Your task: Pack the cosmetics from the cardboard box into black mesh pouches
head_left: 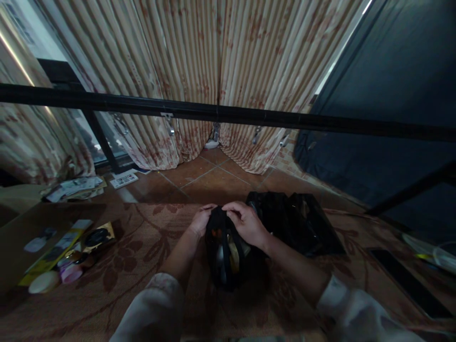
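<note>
A small black zip pouch (213, 266) stands on the patterned cloth in front of me, its top unzipped. Through the gap, several items show inside, among them something orange, something pale and something yellowish; their kinds are too dark to make out. My left hand (201, 221) grips the pouch's far left edge. At the far right of its rim, my right hand (244, 221) is closed with thumb and fingers pinching the black fabric or zip. Just right of that hand lies a larger black bag (302, 221), slumped on the cloth.
Jars and small packs, including a pink-lidded jar (71, 273) and a cream lid (43, 282), lie at left beside a cardboard box (14, 237). A dark flat panel (409, 282) rests at right. A black rail (249, 115) crosses before striped curtains (192, 57). Papers (76, 187) sit behind.
</note>
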{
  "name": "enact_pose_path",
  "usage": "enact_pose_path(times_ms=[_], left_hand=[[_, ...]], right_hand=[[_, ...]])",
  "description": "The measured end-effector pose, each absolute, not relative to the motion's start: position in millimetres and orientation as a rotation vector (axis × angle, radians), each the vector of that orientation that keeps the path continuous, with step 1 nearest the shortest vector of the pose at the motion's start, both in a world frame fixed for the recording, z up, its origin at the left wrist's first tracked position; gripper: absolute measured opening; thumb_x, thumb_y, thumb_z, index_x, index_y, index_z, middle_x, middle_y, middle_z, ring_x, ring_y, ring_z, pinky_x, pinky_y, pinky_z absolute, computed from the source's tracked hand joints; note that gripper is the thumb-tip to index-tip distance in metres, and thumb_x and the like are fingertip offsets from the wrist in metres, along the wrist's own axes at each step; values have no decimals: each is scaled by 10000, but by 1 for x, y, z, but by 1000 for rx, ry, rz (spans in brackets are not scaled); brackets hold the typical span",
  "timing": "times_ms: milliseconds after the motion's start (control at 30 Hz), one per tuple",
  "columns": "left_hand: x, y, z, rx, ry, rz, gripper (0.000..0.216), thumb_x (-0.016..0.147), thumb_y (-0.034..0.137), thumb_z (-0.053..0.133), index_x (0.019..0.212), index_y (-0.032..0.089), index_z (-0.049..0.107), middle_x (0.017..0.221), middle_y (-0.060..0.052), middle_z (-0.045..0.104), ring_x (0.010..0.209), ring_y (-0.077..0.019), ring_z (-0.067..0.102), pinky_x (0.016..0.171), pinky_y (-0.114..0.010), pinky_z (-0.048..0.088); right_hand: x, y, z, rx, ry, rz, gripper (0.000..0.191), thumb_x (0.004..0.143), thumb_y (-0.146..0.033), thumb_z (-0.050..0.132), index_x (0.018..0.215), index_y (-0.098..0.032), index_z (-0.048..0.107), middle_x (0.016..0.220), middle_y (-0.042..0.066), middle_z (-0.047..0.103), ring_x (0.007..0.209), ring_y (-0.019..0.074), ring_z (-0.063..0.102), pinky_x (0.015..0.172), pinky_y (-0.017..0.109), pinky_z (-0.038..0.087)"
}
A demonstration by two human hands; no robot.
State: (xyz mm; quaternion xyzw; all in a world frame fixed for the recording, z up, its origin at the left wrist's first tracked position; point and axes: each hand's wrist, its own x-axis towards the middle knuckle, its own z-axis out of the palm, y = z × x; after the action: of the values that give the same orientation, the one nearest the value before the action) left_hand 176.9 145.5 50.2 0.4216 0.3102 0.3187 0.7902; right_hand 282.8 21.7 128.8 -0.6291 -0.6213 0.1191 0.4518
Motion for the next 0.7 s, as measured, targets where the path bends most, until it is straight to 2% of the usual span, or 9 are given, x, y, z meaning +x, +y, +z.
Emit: enact_pose_path(times_ms=[267, 400, 500, 567, 633, 700], left_hand=[[168, 145, 54, 813, 792, 891, 205, 486, 271, 702, 635, 152, 627, 593, 15, 623, 557, -115, 556, 586, -239, 439], [138, 146, 59, 716, 954, 1141, 188, 573, 304, 634, 708, 176, 603, 617, 44, 610, 594, -106, 556, 635, -244, 456], [109, 128, 67, 621, 1198, 1369, 162, 643, 311, 596, 735, 177, 599, 613, 49, 591, 611, -104, 550, 639, -239, 453], [91, 99, 71, 676, 1335, 1368, 189, 668, 337, 607, 764, 175, 623, 612, 42, 587, 624, -113, 551, 624, -234, 447], [77, 60, 72, 818, 1361, 1220, 224, 693, 389, 612, 784, 186, 642, 639, 27, 606, 641, -130, 563, 612, -242, 447], [65, 23, 69, 984, 1300, 1033, 211, 684, 390, 644, 775, 201, 664, 752, 0, 661, 737, -156, 596, 670, -251, 459]], right_hand=[[262, -57, 122, -1702, -1134, 248, 206, 867, -305, 462, 994, -247, 614, 998, 38, 615, 929, 170, 579, 803, 293, 458], [231, -106, 92, -1750, -957, 293, 198, 865, -347, 477, 988, -268, 611, 1025, 48, 610, 985, 190, 577, 846, 311, 465], [210, -116, 73, -1766, -952, 445, 221, 859, -362, 472, 999, -277, 620, 1048, 53, 615, 1012, 204, 578, 833, 320, 482], [201, -110, 65, -1763, -981, 595, 266, 851, -362, 473, 1070, -288, 606, 1083, 49, 616, 1019, 210, 582, 821, 332, 495], [196, -97, 59, -1738, -957, 691, 326, 845, -374, 473, 1146, -295, 570, 1098, 43, 625, 1015, 216, 591, 821, 353, 504], [197, -81, 53, -1704, -926, 695, 375, 837, -378, 485, 1196, -285, 538, 1136, 38, 620, 1069, 217, 571, 910, 376, 465]])
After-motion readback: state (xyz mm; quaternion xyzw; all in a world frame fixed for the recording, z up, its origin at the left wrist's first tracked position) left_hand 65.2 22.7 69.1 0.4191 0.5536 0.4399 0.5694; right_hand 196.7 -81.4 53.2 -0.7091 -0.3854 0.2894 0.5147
